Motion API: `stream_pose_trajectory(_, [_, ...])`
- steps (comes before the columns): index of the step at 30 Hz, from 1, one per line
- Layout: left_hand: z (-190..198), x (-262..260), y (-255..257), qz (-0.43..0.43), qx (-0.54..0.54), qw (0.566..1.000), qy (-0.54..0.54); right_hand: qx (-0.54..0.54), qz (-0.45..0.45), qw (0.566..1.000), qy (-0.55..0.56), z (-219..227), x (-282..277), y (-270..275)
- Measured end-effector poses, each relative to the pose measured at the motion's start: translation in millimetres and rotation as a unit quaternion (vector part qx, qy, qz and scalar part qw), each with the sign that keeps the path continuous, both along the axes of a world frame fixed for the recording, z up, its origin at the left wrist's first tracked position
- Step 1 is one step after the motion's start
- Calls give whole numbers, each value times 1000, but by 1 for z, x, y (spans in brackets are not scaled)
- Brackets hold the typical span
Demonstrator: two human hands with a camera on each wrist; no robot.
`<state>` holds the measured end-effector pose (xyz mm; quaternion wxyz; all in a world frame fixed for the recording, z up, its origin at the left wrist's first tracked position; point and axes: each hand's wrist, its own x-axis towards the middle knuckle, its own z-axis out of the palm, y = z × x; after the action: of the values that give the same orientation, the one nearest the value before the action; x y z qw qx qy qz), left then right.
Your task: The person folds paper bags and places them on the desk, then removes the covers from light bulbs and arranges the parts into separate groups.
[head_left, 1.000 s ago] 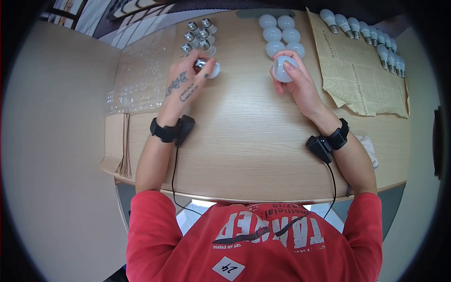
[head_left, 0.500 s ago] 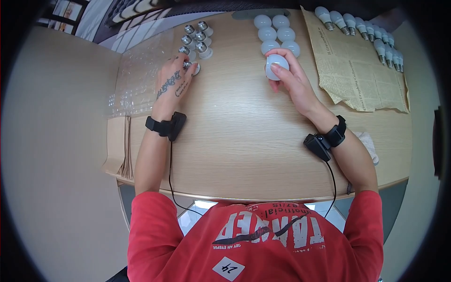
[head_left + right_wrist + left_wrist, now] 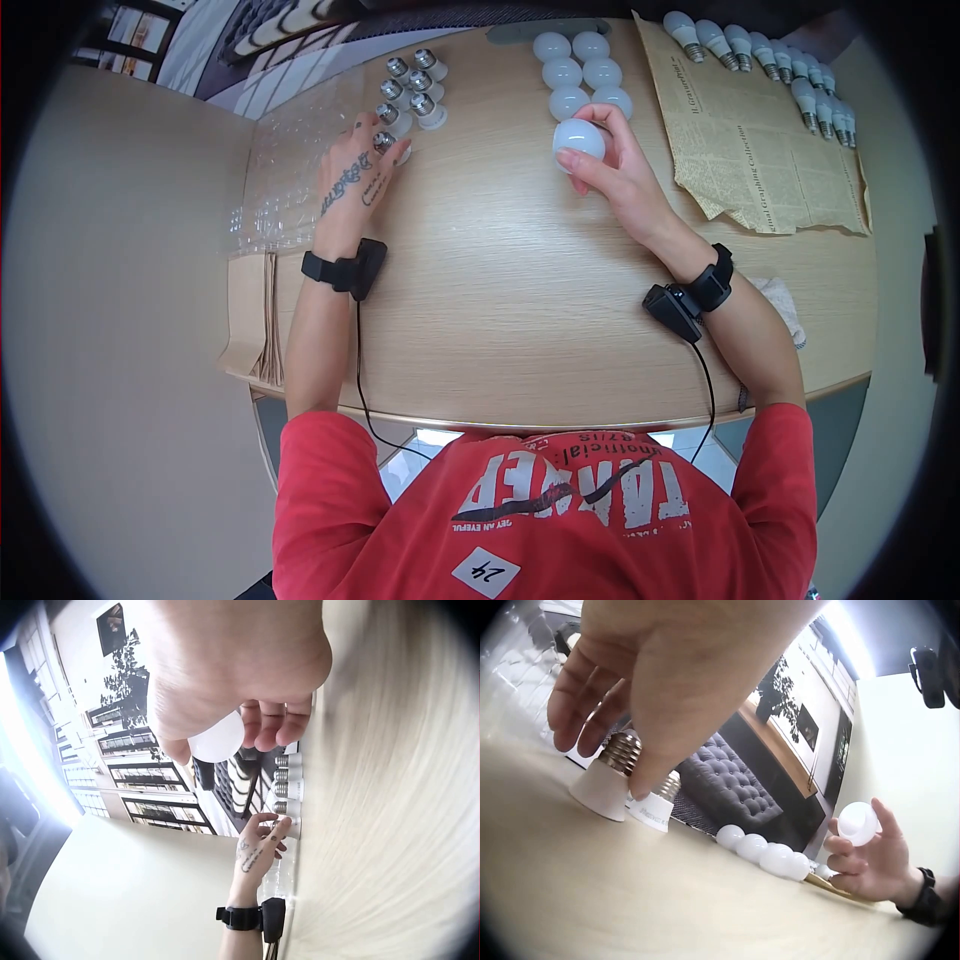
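Note:
Near the left end of the table, my left hand (image 3: 350,180) is loosely spread around a light bulb base (image 3: 604,787). The base stands on its wide white end, silver screw thread (image 3: 621,754) up, between my thumb and fingers. My thumb tip is right beside it. Several more such bases (image 3: 428,112) stand behind in two rows. Above the table, my right hand (image 3: 635,180) pinches a white, hollow-looking bulb cover (image 3: 578,143) between thumb and forefinger, its other fingers curled behind. Behind that hand sit several round white covers (image 3: 562,73) in two rows.
Whole light bulbs (image 3: 738,45) lie on brown printed paper (image 3: 750,150) at the far right. Clear plastic packaging (image 3: 290,180) lies at the left, above folded brown cardboard (image 3: 250,310). A white cloth (image 3: 780,305) is beside my right forearm.
My left hand has carried a bulb base leftward to the near end of the standing rows and loosened its fingers. My right hand has shifted slightly left, still holding the bulb cover.

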<state>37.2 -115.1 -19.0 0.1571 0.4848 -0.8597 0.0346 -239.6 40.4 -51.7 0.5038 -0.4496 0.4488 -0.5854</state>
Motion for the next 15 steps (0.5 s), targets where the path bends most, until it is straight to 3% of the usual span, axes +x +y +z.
stream_pose_trajectory(2, [12, -5, 9, 29, -23, 999, -32, 0, 0, 1000, 9, 1, -1, 0])
stream_pose_trajectory(5, [27, -18, 23, -74, -46, 995, 41, -26, -9, 999, 18, 3, 3, -1])
stream_pose_trajectory(11, [35, -68, 63, -310, 118, 930, 158, -46, -3, 999, 26, -2, 6, -1])
stream_pose_trajectory(15, [20, -83, 58, -369, 117, 908, 160, -43, -2, 998, 44, -2, 7, 0])
